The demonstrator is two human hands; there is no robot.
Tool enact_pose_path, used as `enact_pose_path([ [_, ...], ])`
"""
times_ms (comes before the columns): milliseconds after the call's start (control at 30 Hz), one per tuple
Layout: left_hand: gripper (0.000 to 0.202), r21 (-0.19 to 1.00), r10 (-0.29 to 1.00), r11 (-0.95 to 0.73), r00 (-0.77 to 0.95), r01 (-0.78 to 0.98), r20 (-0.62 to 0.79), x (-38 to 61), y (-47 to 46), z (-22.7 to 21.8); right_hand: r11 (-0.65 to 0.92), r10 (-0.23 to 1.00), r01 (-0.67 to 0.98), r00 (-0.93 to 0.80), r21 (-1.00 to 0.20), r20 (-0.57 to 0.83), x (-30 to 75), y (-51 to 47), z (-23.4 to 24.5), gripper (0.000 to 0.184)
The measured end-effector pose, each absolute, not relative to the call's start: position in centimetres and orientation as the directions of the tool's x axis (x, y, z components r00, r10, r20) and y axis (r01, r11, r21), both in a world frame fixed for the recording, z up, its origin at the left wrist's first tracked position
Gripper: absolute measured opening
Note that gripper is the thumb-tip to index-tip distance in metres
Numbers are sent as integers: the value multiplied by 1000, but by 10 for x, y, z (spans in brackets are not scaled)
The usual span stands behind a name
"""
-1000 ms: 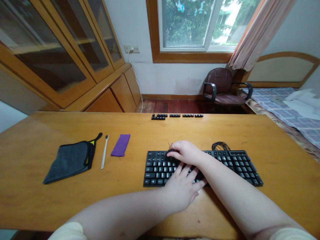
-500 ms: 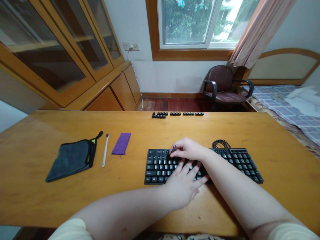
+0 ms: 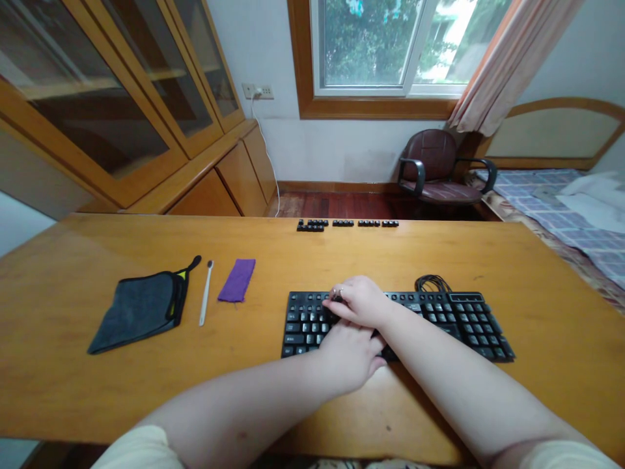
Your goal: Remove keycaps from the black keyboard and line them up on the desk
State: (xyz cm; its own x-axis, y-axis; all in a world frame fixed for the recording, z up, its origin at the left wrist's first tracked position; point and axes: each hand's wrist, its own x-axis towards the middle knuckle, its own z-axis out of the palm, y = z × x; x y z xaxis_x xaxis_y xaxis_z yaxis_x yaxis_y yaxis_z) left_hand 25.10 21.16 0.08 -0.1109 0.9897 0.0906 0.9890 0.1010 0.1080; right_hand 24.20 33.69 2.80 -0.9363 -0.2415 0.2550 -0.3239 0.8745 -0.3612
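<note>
A black keyboard (image 3: 469, 319) lies on the table in front of me, with several upper-left spots looking bare of keycaps. My right hand (image 3: 361, 301) is closed over its upper left part. Between its fingertips is a small dark thing with thin shiny parts (image 3: 336, 295), too small to name surely. My left hand (image 3: 347, 355) rests flat across the keyboard's lower middle, its fingertips hidden under my right hand. Rows of loose black keycaps (image 3: 342, 223) stand along the table's far edge.
To the left lie a purple cloth (image 3: 237, 281), a white toothbrush (image 3: 206, 293) and a folded grey cloth (image 3: 139, 307). The coiled black cable (image 3: 432, 283) sits behind the keyboard. Past the wooden table (image 3: 547, 306) stand an armchair (image 3: 434, 163) and a bed (image 3: 581, 202).
My right hand has shifted slightly left and toward me, now covering the left hand's fingers. The left hand's spread fingers have drawn in and moved slightly left.
</note>
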Motion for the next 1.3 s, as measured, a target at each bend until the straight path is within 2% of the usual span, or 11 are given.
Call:
enact_pose_path([
  [233, 44, 113, 988, 112, -123, 987, 89, 252, 212, 2, 876, -249, -341, -926, -342, 284, 241, 341, 25, 38],
  [367, 45, 137, 989, 102, -115, 985, 88, 251, 212, 4, 840, -215, -337, -926, -425, 309, 242, 341, 24, 37],
  [467, 50, 165, 988, 102, -120, 981, 102, 249, 212, 7, 730, 99, -209, -910, -651, 403, 243, 347, 24, 40],
  [567, 55, 184, 985, 110, -132, 977, 114, 248, 211, 5, 576, 368, -117, -846, -809, 385, 239, 355, 21, 38],
  [800, 54, 212, 986, 103, -129, 972, 111, 252, 209, 16, 356, 503, -93, -819, -930, 274, 227, 363, 9, 35],
  [867, 45, 283, 979, 69, -120, 957, 167, 243, 205, 29, 330, 528, -93, -807, -939, 265, 226, 363, 9, 36],
  [933, 28, 413, 934, 0, -148, 911, 326, 225, 201, 39, 296, 549, -104, -795, -949, 258, 225, 364, 10, 37],
  [1033, 17, 589, 637, 110, -512, 801, 577, 186, 201, 39, 296, 561, -122, -780, -947, 276, 225, 365, 12, 37],
  [1133, 32, 817, 539, 113, -726, 566, 428, 156, 210, 21, 358, 550, -119, -774, -926, 313, 224, 366, 12, 40],
  [1200, 37, 932, 606, 15, -745, 362, 280, 147, 216, 9, 376, 536, -115, -783, -919, 317, 224, 367, 11, 43],
  [1300, 38, 988, 699, -55, -701, 144, 141, 144, 221, 0, 365, 524, -112, -796, -924, 303, 224, 367, 10, 45],
])
